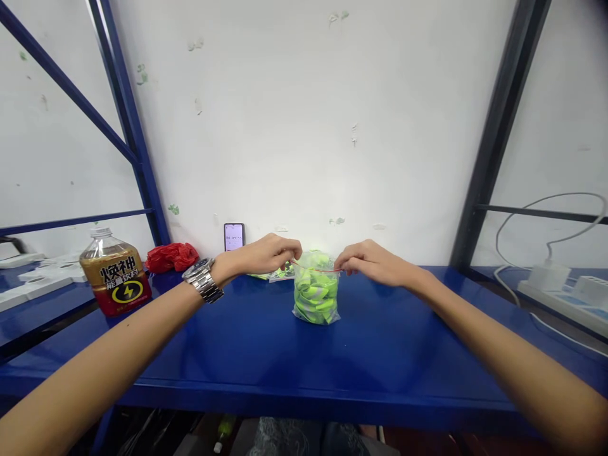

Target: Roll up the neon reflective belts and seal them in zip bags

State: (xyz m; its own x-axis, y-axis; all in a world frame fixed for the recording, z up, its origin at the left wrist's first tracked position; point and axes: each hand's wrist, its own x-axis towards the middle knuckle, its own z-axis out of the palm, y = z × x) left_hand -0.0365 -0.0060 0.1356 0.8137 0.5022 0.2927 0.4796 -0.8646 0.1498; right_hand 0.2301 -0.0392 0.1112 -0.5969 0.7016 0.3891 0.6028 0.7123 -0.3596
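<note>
Fingers (pixel 288 253) pinch clear bag (pixel 316 303): mouth up, long axis vertical.

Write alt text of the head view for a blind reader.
The left hand and right hand pinch opposite ends of the red-lined top of a clear plastic bag holding yellow-green fabric, upright on a blue table. A drink bottle and crumpled red plastic sit at the left; a phone stands behind.
</note>
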